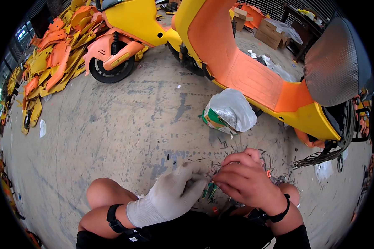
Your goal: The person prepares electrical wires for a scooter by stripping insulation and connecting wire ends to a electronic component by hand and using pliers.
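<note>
Green wires [212,191] sit in the gap just below the fingertips, long axis roughly fore-aft from the wearer, leading end indistinct; they look thin and green with dark bits among them, strand count unreadable. Gloved left hand [166,195] has thumb and fingers curled toward each other, bare right hand [248,181] has its fingers bunched, fingertips nearly meeting, can't tell what either pinches. Around them: many dark scraps on the floor [112,137], one white-and-green bag [232,110] ahead, one orange-and-yellow scooter [253,79] beyond it.
</note>
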Demonstrator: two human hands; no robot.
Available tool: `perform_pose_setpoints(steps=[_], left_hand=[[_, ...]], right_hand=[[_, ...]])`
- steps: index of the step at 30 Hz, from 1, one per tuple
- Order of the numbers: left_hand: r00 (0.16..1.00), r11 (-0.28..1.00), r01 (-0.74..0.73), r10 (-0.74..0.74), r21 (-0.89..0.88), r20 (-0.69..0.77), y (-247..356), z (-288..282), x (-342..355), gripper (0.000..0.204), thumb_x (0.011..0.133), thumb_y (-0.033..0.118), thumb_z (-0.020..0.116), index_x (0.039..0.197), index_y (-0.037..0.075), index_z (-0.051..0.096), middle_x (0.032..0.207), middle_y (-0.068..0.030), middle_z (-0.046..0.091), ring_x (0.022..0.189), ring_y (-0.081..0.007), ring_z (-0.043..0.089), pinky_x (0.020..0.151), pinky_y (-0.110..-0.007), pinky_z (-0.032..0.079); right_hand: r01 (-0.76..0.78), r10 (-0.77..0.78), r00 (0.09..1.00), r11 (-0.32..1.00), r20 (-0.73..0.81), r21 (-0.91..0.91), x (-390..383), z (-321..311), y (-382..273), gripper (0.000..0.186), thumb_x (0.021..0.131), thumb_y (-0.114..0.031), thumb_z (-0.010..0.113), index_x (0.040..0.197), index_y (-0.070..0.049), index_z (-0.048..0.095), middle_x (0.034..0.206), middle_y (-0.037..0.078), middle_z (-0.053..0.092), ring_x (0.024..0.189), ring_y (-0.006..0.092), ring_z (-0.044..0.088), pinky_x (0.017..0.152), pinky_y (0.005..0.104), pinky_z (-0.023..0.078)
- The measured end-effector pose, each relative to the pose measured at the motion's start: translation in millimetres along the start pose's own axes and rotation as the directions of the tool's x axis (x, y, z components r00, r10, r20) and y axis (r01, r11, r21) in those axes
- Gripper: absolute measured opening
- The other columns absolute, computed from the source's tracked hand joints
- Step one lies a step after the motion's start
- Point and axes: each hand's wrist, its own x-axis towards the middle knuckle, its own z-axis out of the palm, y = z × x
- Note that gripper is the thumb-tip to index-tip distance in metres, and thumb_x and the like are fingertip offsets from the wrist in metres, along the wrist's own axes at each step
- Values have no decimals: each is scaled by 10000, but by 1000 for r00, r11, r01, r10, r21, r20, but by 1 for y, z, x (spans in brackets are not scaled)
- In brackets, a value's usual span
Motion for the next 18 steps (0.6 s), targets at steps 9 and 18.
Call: perform_pose_setpoints(steps=[9, 18], left_hand=[[998, 1000, 0, 0, 0, 64, 2, 4, 2, 262, 946, 17, 593, 1202, -28, 565, 991, -109, 721, 942, -156, 711, 847, -286, 540], [998, 998, -21, 24, -52, 56, 4, 8, 3, 249, 959, 28, 581, 1202, -23, 558, 971, -102, 716, 931, -153, 708, 844, -288, 538]], right_hand=[[-49, 52, 998, 995, -33, 85, -6, -4, 0, 259, 759, -99, 823, 998, -130, 729, 925, -30, 673, 996, 181, 626, 867, 359, 400], [-57, 63, 997, 993, -52, 105, -8, -6, -1, 254, 751, -94, 818, 985, -130, 728, 920, -26, 669, 998, 182, 626, 881, 362, 407]])
